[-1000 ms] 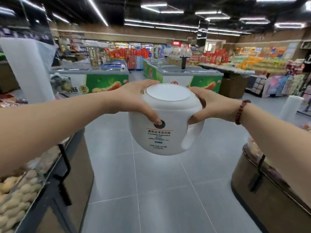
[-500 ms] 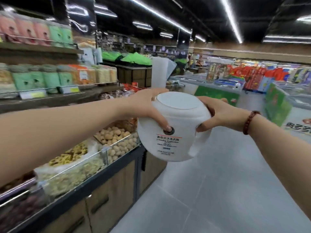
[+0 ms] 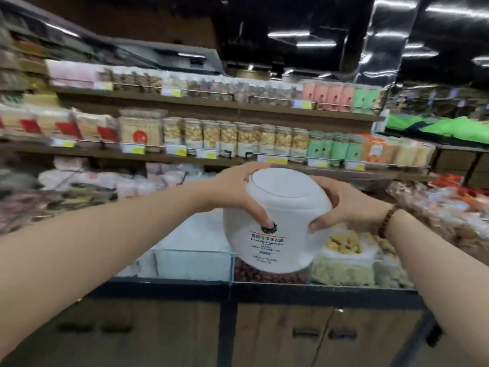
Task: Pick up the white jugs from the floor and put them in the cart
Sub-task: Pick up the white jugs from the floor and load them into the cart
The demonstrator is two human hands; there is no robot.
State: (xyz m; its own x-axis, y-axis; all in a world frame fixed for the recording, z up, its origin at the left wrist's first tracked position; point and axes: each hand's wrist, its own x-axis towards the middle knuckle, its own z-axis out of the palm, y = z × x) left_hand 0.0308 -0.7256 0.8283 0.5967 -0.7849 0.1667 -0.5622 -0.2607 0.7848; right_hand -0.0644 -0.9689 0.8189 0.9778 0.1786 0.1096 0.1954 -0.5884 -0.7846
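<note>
jug: a white jug is held up in the air between both hands, in front of a shop counter, tilted so its flat round top faces me.
left hand: the left hand is clamped on the jug's upper left side, thumb down the front and ending just above the round logo; its other fingers are hidden behind the jug.
right hand: the right hand grips the upper right side, thumb pressed on the front; the rest of the fingers wrap out of sight.
label: the printed label is smeared, and only the larger line of characters is half readable.
wrist: a dark beaded bracelet sits on the right wrist.
behind: wooden shelves carry rows of jars and packets, all blurred, with the left end worst.
below: clear bins sit under the jug, which covers part of them; some hold pale loose food, one something red-brown.
bottom: dark cabinet doors are cut off by the edge.
arms: both forearms run out of the lower corners.
</note>
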